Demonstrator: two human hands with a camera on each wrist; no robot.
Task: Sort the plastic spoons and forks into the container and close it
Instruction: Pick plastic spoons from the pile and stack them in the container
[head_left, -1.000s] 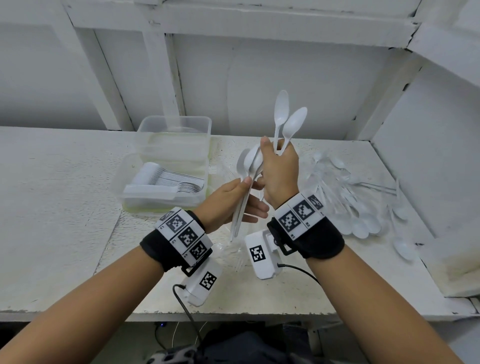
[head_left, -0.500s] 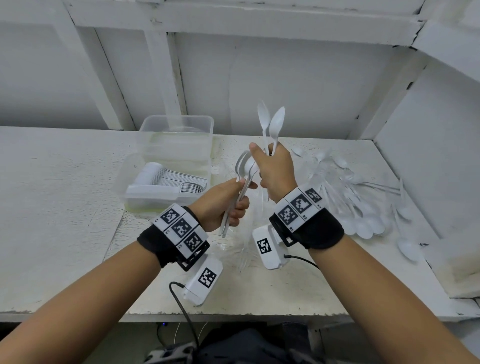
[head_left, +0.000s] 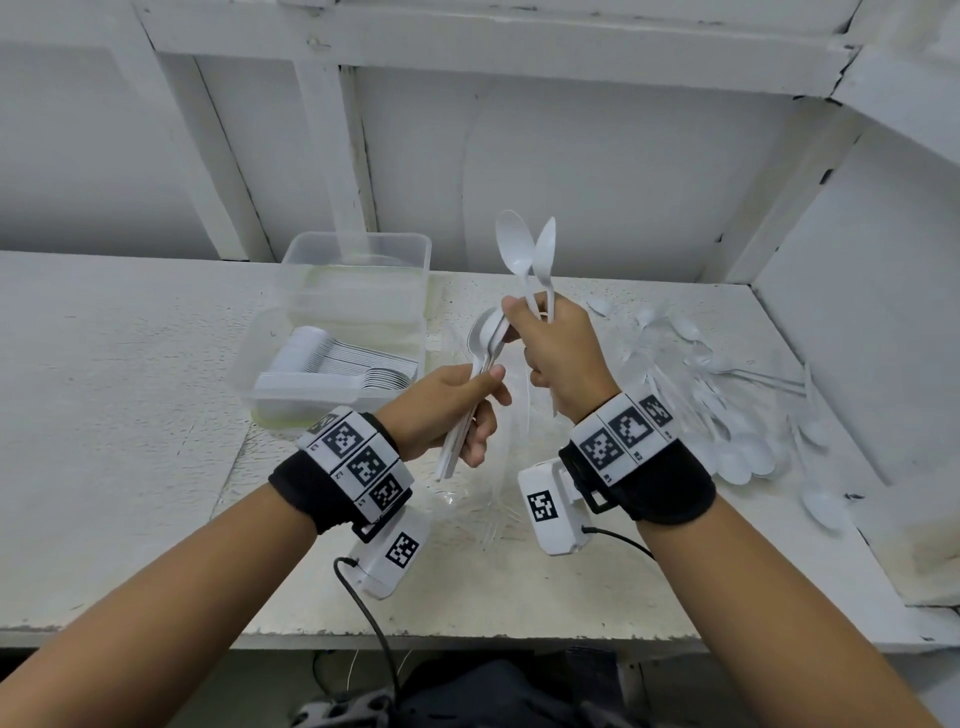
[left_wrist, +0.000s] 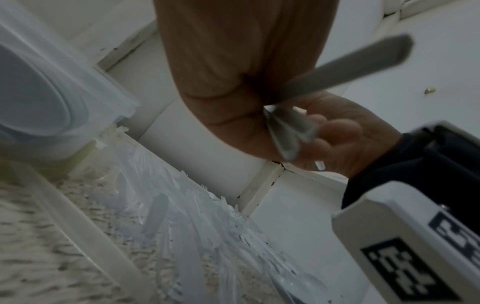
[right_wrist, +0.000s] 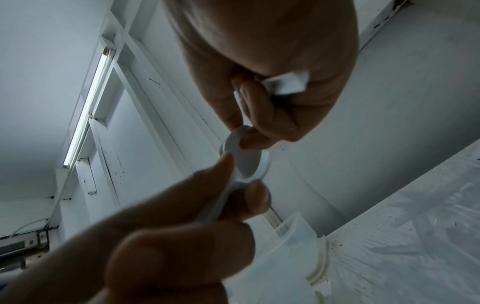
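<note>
- Nearest us: our left hand (head_left: 447, 410) is wrapped round a nested bundle of spoons (head_left: 480, 364), handles down, bowls up.
- Touching it on the right: our right hand (head_left: 563, 358) clamps two loose spoons (head_left: 527, 260) by their handles, bowls well above the knuckles; its fingertips (right_wrist: 249, 142) meet the bundle's top bowl.
- Step in hand, as we judge it: merging the pair into the bundle. Turn both bowls to face the same way as the stack, then slide them down until they nest; a crossed handle would splay the bundle.
- Below the hands: clear forks (left_wrist: 207, 216) lie on the table (head_left: 130, 415).
- Right of our right hand: a scatter of unsorted spoons (head_left: 737, 415).
- Left and beyond our left hand: the open container (head_left: 249, 374), cutlery already stacked inside, lid (head_left: 358, 249) raised behind it.
</note>
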